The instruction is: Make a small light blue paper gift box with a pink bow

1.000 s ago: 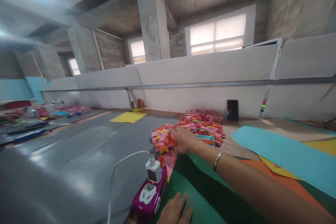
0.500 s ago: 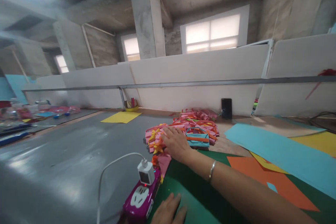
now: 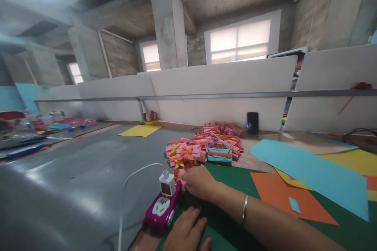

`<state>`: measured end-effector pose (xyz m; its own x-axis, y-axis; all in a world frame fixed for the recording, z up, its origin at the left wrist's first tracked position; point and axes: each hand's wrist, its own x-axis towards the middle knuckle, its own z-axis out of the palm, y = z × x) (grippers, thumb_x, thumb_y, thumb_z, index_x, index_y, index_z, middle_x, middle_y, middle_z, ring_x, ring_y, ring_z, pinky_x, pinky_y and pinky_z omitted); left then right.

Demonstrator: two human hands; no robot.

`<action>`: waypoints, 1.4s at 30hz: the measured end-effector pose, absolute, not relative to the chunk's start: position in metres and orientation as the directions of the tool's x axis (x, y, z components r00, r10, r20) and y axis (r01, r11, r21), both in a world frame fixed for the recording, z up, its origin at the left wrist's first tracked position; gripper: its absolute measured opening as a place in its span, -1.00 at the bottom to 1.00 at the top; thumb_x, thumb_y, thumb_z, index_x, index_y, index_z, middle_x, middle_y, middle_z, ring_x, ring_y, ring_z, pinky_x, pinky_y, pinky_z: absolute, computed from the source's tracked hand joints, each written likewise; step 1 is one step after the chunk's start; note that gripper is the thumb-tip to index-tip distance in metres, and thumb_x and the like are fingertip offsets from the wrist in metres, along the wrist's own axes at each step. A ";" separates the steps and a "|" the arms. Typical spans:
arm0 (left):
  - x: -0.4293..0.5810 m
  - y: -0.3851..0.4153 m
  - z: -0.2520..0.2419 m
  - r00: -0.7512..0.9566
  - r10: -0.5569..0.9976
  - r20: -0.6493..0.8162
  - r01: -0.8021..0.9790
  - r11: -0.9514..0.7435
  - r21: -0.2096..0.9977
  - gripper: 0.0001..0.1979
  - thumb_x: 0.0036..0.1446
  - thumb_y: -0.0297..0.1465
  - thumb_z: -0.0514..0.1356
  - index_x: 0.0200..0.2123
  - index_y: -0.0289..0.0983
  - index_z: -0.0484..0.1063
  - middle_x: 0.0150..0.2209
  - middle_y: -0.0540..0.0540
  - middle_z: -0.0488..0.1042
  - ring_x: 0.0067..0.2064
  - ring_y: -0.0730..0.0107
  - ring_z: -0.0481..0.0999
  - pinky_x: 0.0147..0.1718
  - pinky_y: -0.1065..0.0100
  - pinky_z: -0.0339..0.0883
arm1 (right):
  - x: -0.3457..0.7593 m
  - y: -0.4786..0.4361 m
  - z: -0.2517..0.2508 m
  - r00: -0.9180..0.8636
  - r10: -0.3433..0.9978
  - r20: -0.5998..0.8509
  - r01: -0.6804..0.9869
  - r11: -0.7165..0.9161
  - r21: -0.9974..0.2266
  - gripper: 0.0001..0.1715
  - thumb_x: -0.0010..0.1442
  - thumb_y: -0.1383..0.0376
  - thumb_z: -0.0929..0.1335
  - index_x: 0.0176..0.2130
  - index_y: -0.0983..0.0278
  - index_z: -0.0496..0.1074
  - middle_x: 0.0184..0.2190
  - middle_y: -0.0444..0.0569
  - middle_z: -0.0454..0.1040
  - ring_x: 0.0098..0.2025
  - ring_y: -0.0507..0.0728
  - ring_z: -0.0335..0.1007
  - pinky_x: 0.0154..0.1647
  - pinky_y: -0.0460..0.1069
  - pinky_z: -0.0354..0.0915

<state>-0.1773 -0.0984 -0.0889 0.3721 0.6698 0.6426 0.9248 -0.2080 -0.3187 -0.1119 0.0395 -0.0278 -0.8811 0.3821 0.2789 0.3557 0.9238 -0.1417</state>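
Note:
My right hand [image 3: 200,183], with a silver bangle at the wrist, has its fingers closed at a pink folded paper piece [image 3: 180,172]; the fingertips and most of that piece are partly hidden. My left hand [image 3: 185,230] lies palm down on the green mat [image 3: 226,188], fingers stretched and a little apart, holding nothing. Just beyond the right hand sits a heap of pink paper crafts [image 3: 193,152] with orange and yellow bow-like pieces. A small light-blue paper bag [image 3: 220,155] with an orange band stands at the heap's right side.
Left of my hands is a purple power strip [image 3: 161,208] with a white charger [image 3: 167,184] and cable. Orange [image 3: 279,194] and light-blue paper sheets [image 3: 309,168] lie at right. A dark phone [image 3: 252,123] leans on the white partition [image 3: 206,110]; yellow paper [image 3: 139,130] lies farther left.
My right hand has come off the top of the pink heap and moved nearer, its fingers closing at the pink piece. More of my left hand shows on the mat.

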 end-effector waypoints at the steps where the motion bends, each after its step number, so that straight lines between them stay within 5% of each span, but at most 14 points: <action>1: -0.175 -0.100 -0.089 0.341 0.687 0.641 0.937 -0.194 -0.290 -0.71 0.03 -0.20 0.11 -0.22 -0.17 0.49 -0.19 -0.10 0.54 -0.17 0.31 0.52 -0.22 0.42 0.43 | -0.110 0.041 -0.028 -0.872 0.394 0.290 0.358 0.918 -0.169 -0.84 0.00 0.43 0.27 -0.40 0.34 0.45 -0.39 0.12 0.52 -0.29 0.20 0.41 -0.33 -0.01 0.22; 6: -0.169 -0.109 -0.088 0.206 0.720 0.663 0.977 -0.190 -0.097 -0.73 0.01 -0.25 0.14 -0.19 -0.15 0.47 -0.13 -0.07 0.51 -0.11 0.29 0.49 -0.15 0.39 0.40 | -0.080 0.052 -0.019 -0.726 0.564 0.393 0.407 0.813 -0.416 -0.70 0.01 0.53 0.20 -0.32 0.33 0.45 -0.28 0.08 0.51 -0.20 0.14 0.38 -0.19 -0.01 0.22; 10: -0.162 -0.113 -0.081 -0.093 0.731 0.676 0.946 -0.146 0.288 -0.70 0.00 -0.24 0.15 -0.19 -0.19 0.47 -0.15 -0.08 0.52 -0.10 0.27 0.48 -0.09 0.34 0.36 | -0.033 0.045 -0.008 -0.620 0.705 0.344 0.385 0.655 -0.650 -0.73 0.04 0.46 0.20 -0.26 0.35 0.40 -0.39 -0.01 0.52 -0.37 0.05 0.44 -0.39 -0.09 0.31; 14: -0.133 -0.104 -0.057 -0.552 0.756 0.352 0.463 -0.073 0.883 -0.49 0.01 -0.12 0.09 -0.02 -0.29 0.33 -0.11 -0.18 0.48 -0.11 0.18 0.47 -0.25 0.27 0.43 | 0.020 0.017 -0.005 -0.551 0.811 0.196 0.232 0.375 -0.898 -0.79 0.00 0.39 0.27 -0.29 0.36 0.38 -0.49 -0.09 0.48 -0.45 0.02 0.44 -0.51 -0.13 0.29; 16: -0.111 -0.097 -0.041 -0.491 0.862 0.125 0.100 -0.087 0.991 -0.35 -0.01 -0.12 0.11 0.10 -0.35 0.16 -0.12 -0.23 0.46 -0.17 0.17 0.49 -0.43 0.30 0.45 | 0.044 0.003 -0.007 -0.500 0.860 0.098 0.092 0.165 -0.982 -0.81 -0.07 0.38 0.32 -0.33 0.35 0.39 -0.54 -0.13 0.44 -0.47 0.01 0.42 -0.52 -0.13 0.26; 20: -0.068 -0.083 -0.013 -0.225 0.973 -0.046 -0.289 -0.022 0.957 -0.27 -0.08 -0.31 0.22 0.16 -0.26 0.02 -0.12 -0.18 0.46 -0.16 0.26 0.48 -0.44 0.40 0.40 | 0.090 -0.010 -0.012 -0.418 0.905 -0.075 -0.060 -0.110 -0.992 -0.81 -0.13 0.40 0.36 -0.38 0.34 0.38 -0.57 -0.15 0.43 -0.49 -0.01 0.40 -0.52 -0.14 0.21; 25: -0.027 -0.052 0.011 -0.072 0.992 -0.105 -0.295 0.079 0.952 -0.52 0.00 -0.32 0.17 0.03 -0.23 0.24 -0.17 -0.16 0.47 -0.22 0.38 0.49 -0.46 0.49 0.31 | 0.137 0.007 -0.008 -0.348 0.928 -0.136 -0.113 -0.185 -0.976 -0.85 -0.12 0.43 0.34 -0.42 0.33 0.34 -0.59 -0.12 0.43 -0.52 -0.03 0.39 -0.55 -0.16 0.17; 32: -0.002 0.013 0.022 -0.001 0.999 -0.034 -0.160 0.033 0.987 -0.66 -0.10 -0.26 0.25 -0.23 -0.30 0.41 -0.36 -0.11 0.48 -0.40 0.50 0.45 -0.49 0.53 0.25 | 0.164 0.039 -0.001 -0.323 0.946 -0.017 -0.112 -0.056 -0.992 -0.92 -0.07 0.36 0.36 -0.47 0.32 0.33 -0.60 -0.12 0.40 -0.48 0.00 0.38 -0.52 -0.14 0.20; 38: 0.001 0.028 0.002 0.114 0.989 -0.089 -0.244 0.115 0.963 -0.65 -0.17 -0.18 0.29 -0.38 -0.32 0.42 -0.47 -0.05 0.47 -0.46 0.54 0.44 -0.45 0.52 0.28 | 0.168 0.035 -0.013 -0.461 0.841 0.284 0.063 0.350 -0.934 -0.85 -0.08 0.38 0.39 -0.38 0.33 0.42 -0.51 -0.13 0.39 -0.46 -0.02 0.27 -0.45 -0.12 0.19; 42: 0.001 0.024 -0.005 0.156 0.983 -0.094 -0.268 0.134 0.954 -0.65 -0.16 -0.19 0.28 -0.36 -0.35 0.44 -0.47 -0.05 0.47 -0.42 0.53 0.44 -0.33 0.48 0.31 | 0.165 0.032 -0.016 -0.451 0.857 0.248 0.095 0.323 -0.942 -0.85 -0.09 0.41 0.38 -0.38 0.33 0.42 -0.55 -0.17 0.37 -0.50 -0.04 0.24 -0.47 -0.12 0.17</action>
